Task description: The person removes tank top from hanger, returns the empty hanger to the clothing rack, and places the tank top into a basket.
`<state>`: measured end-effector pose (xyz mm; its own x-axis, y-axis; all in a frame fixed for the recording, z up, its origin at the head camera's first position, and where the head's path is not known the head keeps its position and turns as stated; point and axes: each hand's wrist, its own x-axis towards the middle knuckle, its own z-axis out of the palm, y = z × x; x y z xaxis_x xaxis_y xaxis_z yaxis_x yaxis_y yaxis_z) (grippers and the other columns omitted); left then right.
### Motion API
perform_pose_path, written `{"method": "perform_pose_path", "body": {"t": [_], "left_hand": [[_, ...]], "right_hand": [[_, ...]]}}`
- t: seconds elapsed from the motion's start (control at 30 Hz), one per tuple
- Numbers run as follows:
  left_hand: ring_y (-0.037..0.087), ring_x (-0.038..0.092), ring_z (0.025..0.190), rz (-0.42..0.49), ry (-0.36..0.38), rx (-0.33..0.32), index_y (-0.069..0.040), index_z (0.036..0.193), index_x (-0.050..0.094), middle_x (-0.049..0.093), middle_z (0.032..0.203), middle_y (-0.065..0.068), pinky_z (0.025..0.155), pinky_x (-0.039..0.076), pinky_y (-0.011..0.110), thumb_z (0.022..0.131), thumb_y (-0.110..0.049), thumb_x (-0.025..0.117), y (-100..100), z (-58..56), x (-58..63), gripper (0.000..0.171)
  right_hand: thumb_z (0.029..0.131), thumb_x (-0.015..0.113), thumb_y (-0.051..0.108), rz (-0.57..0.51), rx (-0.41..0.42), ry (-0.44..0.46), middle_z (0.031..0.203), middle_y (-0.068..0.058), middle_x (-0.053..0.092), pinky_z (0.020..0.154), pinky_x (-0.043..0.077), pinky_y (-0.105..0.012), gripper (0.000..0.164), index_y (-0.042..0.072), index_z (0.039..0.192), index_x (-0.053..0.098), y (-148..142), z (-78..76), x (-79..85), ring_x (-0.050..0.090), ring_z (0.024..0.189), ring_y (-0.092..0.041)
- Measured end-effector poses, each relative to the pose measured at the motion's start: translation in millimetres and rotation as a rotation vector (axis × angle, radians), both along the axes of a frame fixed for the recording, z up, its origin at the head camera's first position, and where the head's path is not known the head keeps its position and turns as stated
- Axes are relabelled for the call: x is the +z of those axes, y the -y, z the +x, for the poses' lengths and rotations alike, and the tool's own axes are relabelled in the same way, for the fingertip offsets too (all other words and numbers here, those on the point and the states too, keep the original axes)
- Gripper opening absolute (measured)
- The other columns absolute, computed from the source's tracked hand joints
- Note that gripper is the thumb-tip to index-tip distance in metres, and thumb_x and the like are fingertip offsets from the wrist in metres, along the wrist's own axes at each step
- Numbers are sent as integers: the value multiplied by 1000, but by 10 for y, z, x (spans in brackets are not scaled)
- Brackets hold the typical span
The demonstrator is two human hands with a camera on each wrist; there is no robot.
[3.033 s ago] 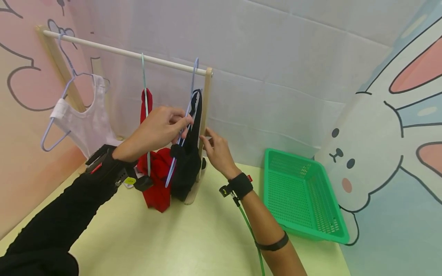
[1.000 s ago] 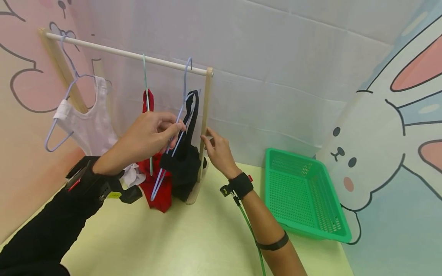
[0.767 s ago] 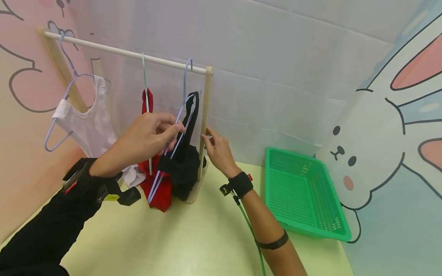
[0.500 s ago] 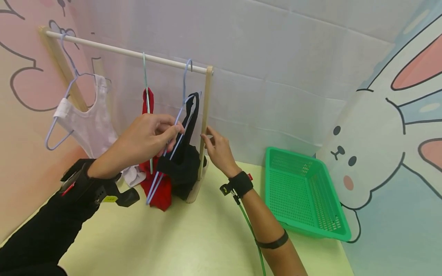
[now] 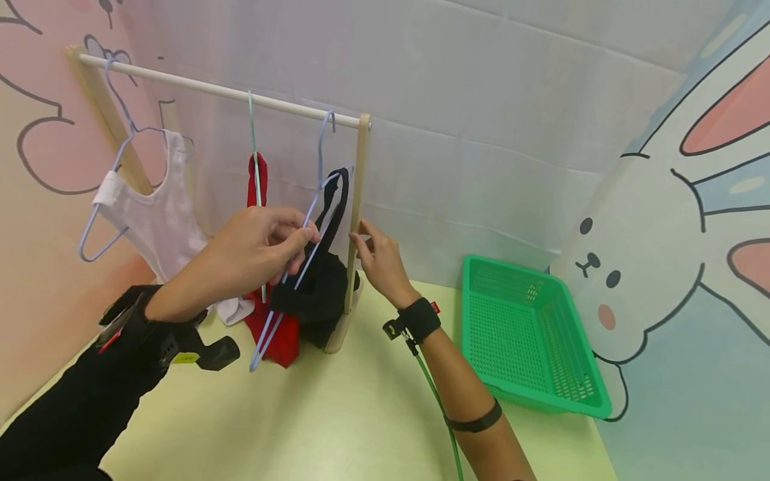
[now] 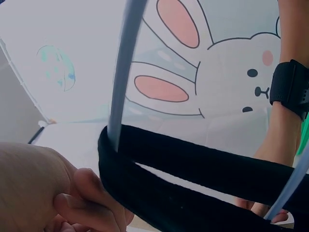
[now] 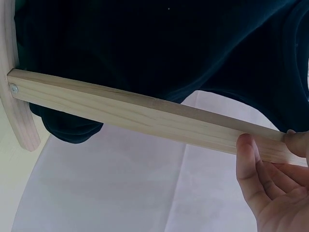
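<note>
My left hand (image 5: 259,244) pinches a light purple clothes hanger (image 5: 321,157) by its frame. A black strappy garment (image 5: 327,287) hangs from this hanger; in the left wrist view its strap (image 6: 203,166) loops round the hanger arm. The hanger's hook is at the rod (image 5: 289,107), near the right end. My right hand (image 5: 383,264) holds the rack's right wooden post (image 5: 359,174) between thumb and fingers, plainly seen in the right wrist view on the pale post (image 7: 145,113). Part of the black garment is hidden behind my left hand.
A white tank top (image 5: 159,220) on a purple hanger hangs at the rack's left end. A red garment (image 5: 257,174) on a mint hanger hangs mid-rod, partly behind my left hand. A green basket (image 5: 529,334) stands on the yellow table (image 5: 337,414) at right.
My left hand has moved left and down with the purple hanger. Its hook has shifted left along the rod and lowered; its lower end has swung forward. My right hand stays on the post.
</note>
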<state>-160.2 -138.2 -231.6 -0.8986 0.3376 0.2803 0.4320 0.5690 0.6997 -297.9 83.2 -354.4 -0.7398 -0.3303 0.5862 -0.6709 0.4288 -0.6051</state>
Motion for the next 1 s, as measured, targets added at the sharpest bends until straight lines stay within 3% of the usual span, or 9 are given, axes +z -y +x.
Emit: {"method": "perform_pose_path", "body": {"t": [1.0], "left_hand": [[22, 55, 49, -10, 2, -8, -7, 110, 71, 61, 66, 2, 44, 40, 34, 111, -26, 62, 78, 233, -66, 21]], "right_hand": [[111, 59, 9, -32, 24, 4, 124, -27, 72, 75, 62, -52, 22, -4, 128, 65, 8, 13, 11, 76, 80, -41]]}}
